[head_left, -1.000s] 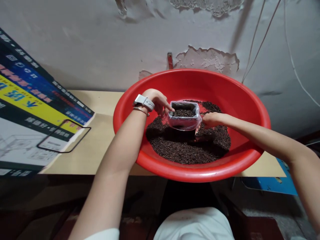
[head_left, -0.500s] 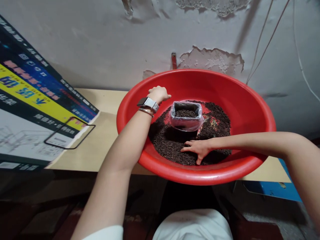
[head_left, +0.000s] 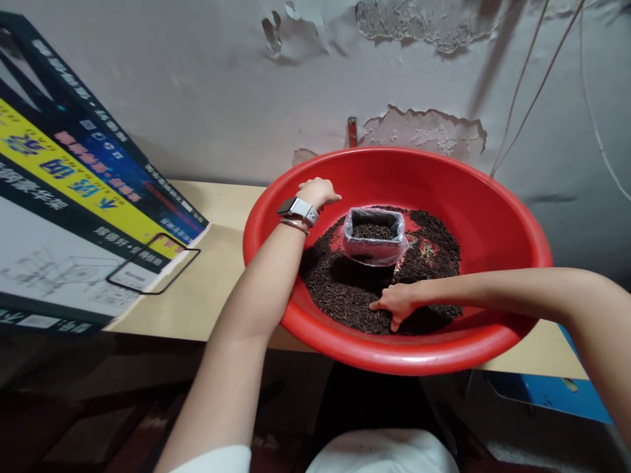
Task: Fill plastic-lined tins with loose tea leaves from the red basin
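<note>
Red plastic basin [head_left: 463,217] occupies the centre of the frame; its front rim extends past the front edge of the tabletop [head_left: 227,202]. Plastic-lined container [head_left: 373,251] sits mid-basin among loose dark granules [head_left: 340,309]. Open room: upper-right inner wall. Left hand [head_left: 319,192], upper left of basin: fingers curled, grip cannot be determined. Right hand [head_left: 398,304], lower centre: fingers spread, touching granules. Carton [head_left: 73,240], frame left: yellow band [head_left: 96,193] reads 不锈钢, inverted; finer print illegible.
</note>
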`<state>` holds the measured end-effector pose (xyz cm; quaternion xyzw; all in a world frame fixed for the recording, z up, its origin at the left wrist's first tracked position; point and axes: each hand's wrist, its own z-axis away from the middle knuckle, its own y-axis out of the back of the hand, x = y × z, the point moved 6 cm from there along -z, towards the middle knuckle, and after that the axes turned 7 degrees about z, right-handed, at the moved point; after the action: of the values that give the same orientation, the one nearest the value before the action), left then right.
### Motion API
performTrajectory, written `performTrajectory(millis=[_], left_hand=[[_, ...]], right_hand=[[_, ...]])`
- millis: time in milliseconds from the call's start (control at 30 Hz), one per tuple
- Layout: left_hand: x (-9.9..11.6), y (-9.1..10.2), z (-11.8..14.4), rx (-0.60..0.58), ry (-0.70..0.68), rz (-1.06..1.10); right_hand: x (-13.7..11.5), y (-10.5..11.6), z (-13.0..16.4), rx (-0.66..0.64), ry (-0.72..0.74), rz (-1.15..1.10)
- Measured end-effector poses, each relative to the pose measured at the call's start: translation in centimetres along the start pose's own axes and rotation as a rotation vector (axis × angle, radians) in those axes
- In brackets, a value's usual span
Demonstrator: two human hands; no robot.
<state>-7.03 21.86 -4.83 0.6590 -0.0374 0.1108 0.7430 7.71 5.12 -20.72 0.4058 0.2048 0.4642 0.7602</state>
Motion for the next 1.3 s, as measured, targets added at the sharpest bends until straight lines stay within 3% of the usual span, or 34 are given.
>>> performTrajectory(millis=[100,267,400,500,567,667,733,800,867,933,1000,1067,1300], left_hand=[[-0.3,0.7,0.1,0.017,0.001,-0.007],[-0.2,1.3,0.4,0.033,-0.021,0.011],[0.5,1.0,0.4,0.055,-0.061,-0.019],[1.0,0.7,0.2,0.073,-0.075,-0.029],[1.3,0.5,0.2,0.077,-0.082,-0.026],[1.6,0.4,0.2,0.08,-0.089,-0.027],[1.8,0.7,0.5,0.107,-0.109,-0.03],[2.1,1.2,0.9,0.165,-0.139,-0.032],[2.1,1.9,1.4,0.232,-0.142,-0.019],[1.8,2.4,1.7,0.274,-0.125,0.007],[1.5,2.7,1.8,0.289,-0.106,0.033],[1.3,2.8,1.7,0.293,-0.101,0.048],[0.9,2.7,1.3,0.298,-0.107,0.085]], right_hand=[[-1.1,2.3,-0.3,-0.017,0.051,0.042],[-0.1,9.5,1.5,0.285,0.006,-0.162],[4.7,13.6,4.1,0.714,-0.187,-0.393],[8.8,13.9,5.5,1.009,-0.317,-0.494],[10.3,13.5,5.5,1.067,-0.308,-0.477],[10.1,12.7,5.0,1.03,-0.293,-0.333],[8.1,12.6,4.7,1.025,-0.23,-0.193],[4.8,12.3,4.1,0.981,-0.068,-0.078],[1.1,11.0,2.8,0.819,0.138,-0.02],[-1.6,8.7,1.1,0.569,0.258,-0.013],[-2.7,6.5,-0.8,0.34,0.255,-0.046],[-2.5,5.1,-3.0,0.196,0.188,-0.118],[-1.0,6.4,-10.3,0.049,0.049,-0.346]])
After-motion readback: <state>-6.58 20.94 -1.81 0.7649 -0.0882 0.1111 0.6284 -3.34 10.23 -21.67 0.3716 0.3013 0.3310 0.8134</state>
